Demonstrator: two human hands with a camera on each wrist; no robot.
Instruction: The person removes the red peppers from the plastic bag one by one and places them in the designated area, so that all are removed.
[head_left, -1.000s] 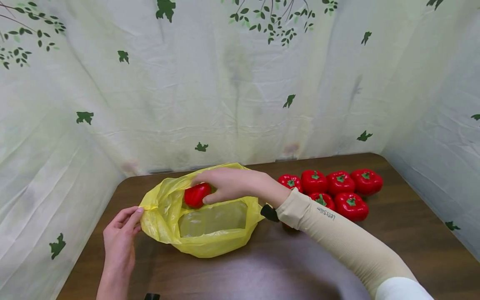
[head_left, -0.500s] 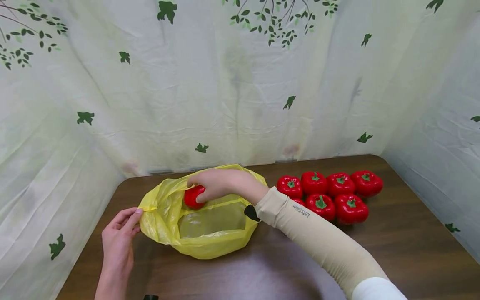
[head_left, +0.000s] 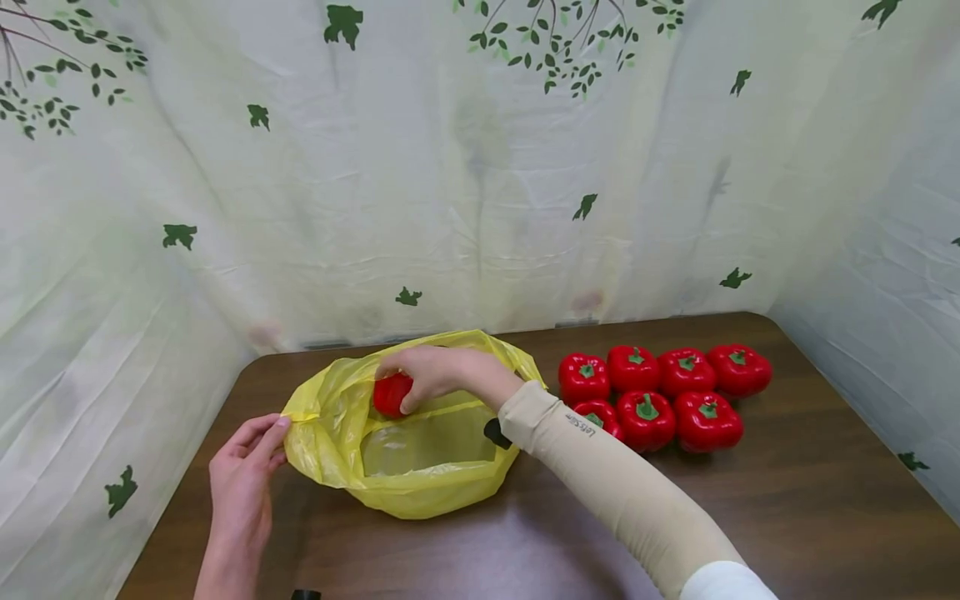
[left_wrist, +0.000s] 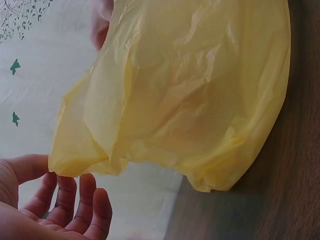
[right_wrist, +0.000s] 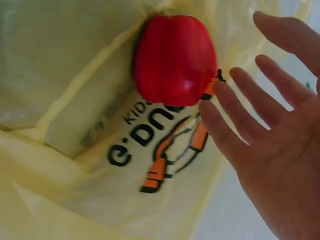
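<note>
A yellow plastic bag stands with its mouth spread at the middle left of the table. My left hand pinches its left rim between thumb and fingers, as the left wrist view also shows, where the bag hangs in folds. Inside the mouth, toward the back left, is a red bell pepper. My right hand reaches over the right side of the bag to it. In the right wrist view that hand has its fingers spread, and the pepper lies just off the fingertips, against the printed bag wall.
Several red bell peppers with green stems stand in two rows on the brown wooden table, right of the bag. A pale curtain with leaf prints hangs behind the table and along its sides.
My right hand and forearm have moved left and farther into the bag. The pepper sits slightly deeper in the mouth. The left hand keeps its pinch on the rim.
</note>
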